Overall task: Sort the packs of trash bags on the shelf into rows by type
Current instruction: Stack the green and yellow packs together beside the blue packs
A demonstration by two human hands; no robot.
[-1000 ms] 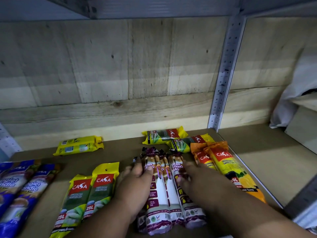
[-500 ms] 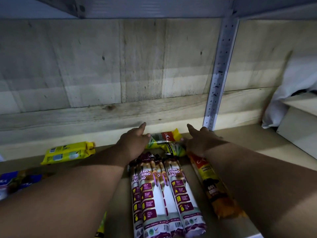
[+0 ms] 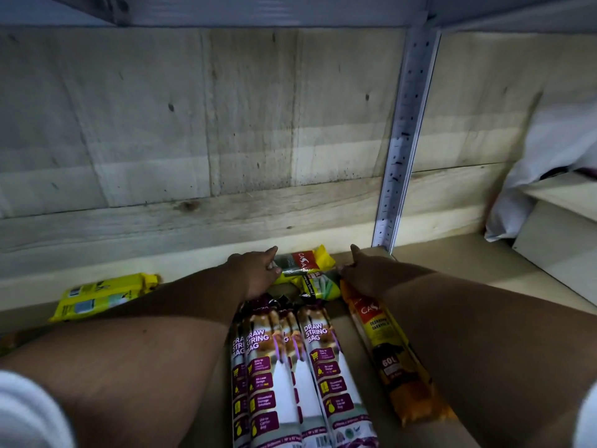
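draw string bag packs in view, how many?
3 clearly, side by side at the shelf front: left, middle, right. A fourth may sit tucked between the middle and right ones; the left arm may hide more.

Purple-and-white drawstring packs [image 3: 290, 376], an orange pack [image 3: 387, 347], yellow-green packs [image 3: 310, 273]

Left hand [image 3: 255, 271]: fingers on a yellow-green pack [image 3: 305, 263] at shelf back.
Right hand [image 3: 366, 274]: beside second yellow-green pack [image 3: 319, 284], above orange 60L pack [image 3: 387, 350].
Front: draw string bag packs [image 3: 290, 376] side by side.
Far left: yellow pack [image 3: 103, 294], apart.
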